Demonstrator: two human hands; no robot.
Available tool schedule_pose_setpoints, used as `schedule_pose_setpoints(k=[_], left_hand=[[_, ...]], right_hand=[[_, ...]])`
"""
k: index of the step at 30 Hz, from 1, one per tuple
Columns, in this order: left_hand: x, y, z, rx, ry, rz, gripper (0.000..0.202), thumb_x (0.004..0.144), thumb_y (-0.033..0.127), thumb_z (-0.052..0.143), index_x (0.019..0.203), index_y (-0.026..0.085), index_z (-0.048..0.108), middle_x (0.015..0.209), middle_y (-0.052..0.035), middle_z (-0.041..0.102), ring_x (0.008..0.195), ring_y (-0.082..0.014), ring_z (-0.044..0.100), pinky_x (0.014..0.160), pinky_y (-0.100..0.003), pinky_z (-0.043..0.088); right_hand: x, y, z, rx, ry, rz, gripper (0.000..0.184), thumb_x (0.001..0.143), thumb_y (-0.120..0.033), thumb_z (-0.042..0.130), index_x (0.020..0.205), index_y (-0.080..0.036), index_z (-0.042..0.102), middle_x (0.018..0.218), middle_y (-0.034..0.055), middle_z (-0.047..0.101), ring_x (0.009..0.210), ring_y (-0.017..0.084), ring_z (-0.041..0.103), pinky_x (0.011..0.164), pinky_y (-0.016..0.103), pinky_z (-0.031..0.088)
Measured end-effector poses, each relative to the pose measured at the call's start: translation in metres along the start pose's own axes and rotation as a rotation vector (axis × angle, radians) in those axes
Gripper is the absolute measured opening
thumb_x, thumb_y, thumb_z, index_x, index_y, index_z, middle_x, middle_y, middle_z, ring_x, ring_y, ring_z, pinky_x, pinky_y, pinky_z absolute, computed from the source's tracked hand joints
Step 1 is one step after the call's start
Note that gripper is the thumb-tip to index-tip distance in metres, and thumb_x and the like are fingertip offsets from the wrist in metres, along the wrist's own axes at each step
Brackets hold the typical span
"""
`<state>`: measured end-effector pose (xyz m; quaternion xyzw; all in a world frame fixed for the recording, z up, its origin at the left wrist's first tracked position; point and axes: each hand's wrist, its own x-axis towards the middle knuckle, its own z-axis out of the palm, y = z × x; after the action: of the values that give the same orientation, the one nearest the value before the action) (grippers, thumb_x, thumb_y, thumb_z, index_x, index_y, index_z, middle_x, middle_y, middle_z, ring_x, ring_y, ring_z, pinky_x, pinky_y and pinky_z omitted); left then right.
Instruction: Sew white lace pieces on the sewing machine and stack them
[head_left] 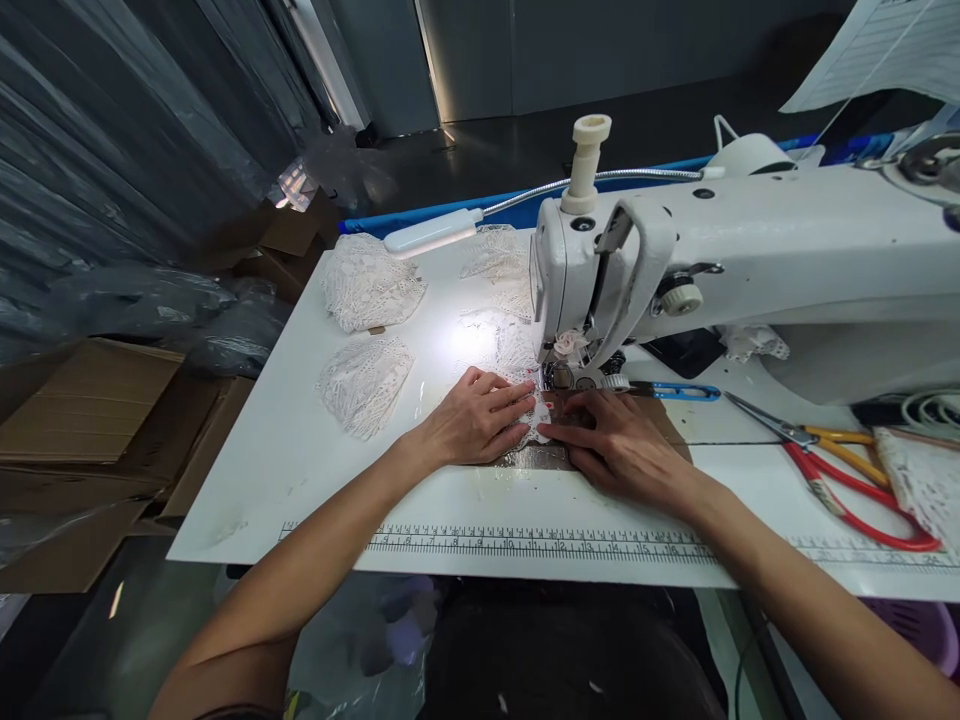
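A piece of white lace [541, 410] lies under the needle area of the white sewing machine [750, 240]. My left hand [480, 415] rests flat on this lace, fingers stretched toward the presser foot. To the right of the needle, my right hand [619, 445] lies low on the brown bed plate [667, 420], its index finger extended to the lace's edge and the other fingers apart. Small red marks show on the lace near my fingertips. More lace [514, 345] spreads behind my left hand, under a bright lamp spot. My hands partly hide the lace.
Two lace bundles, a far one [371, 285] and a nearer one [365, 385], lie at left. Blue thread snips [682, 391] and red-and-orange-handled scissors [840, 470] lie at right. A lamp [433, 233] hangs over the table. Cardboard boxes [90, 400] stand left; a printed ruler [525, 545] runs along the front.
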<state>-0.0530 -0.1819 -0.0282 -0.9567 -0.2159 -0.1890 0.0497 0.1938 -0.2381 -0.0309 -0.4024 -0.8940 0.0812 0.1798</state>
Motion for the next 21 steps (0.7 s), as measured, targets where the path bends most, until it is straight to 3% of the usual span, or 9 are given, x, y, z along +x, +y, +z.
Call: schedule_pose_setpoints(k=[10, 21], left_hand=[[0.010, -0.007, -0.006, 0.011, -0.087, 0.020, 0.029, 0.096, 0.035, 0.046, 0.116, 0.019, 0.061, 0.129, -0.0073, 0.060, 0.097, -0.0235, 0.057, 0.083, -0.043, 0.041], [0.017, -0.016, 0.005, -0.040, -0.003, 0.017, 0.029, 0.096, 0.034, 0.048, 0.115, 0.017, 0.061, 0.126, -0.0075, 0.062, 0.096, -0.0233, 0.057, 0.087, -0.045, 0.041]], right_hand=[[0.002, -0.002, 0.004, -0.027, 0.018, 0.032, 0.035, 0.090, -0.022, 0.050, 0.121, -0.031, 0.064, 0.113, 0.0106, 0.057, 0.100, 0.027, 0.053, 0.087, 0.047, 0.043], [0.008, -0.002, 0.005, -0.004, 0.067, 0.037, 0.034, 0.091, -0.018, 0.050, 0.120, -0.026, 0.065, 0.105, 0.0124, 0.059, 0.095, 0.025, 0.056, 0.082, 0.045, 0.047]])
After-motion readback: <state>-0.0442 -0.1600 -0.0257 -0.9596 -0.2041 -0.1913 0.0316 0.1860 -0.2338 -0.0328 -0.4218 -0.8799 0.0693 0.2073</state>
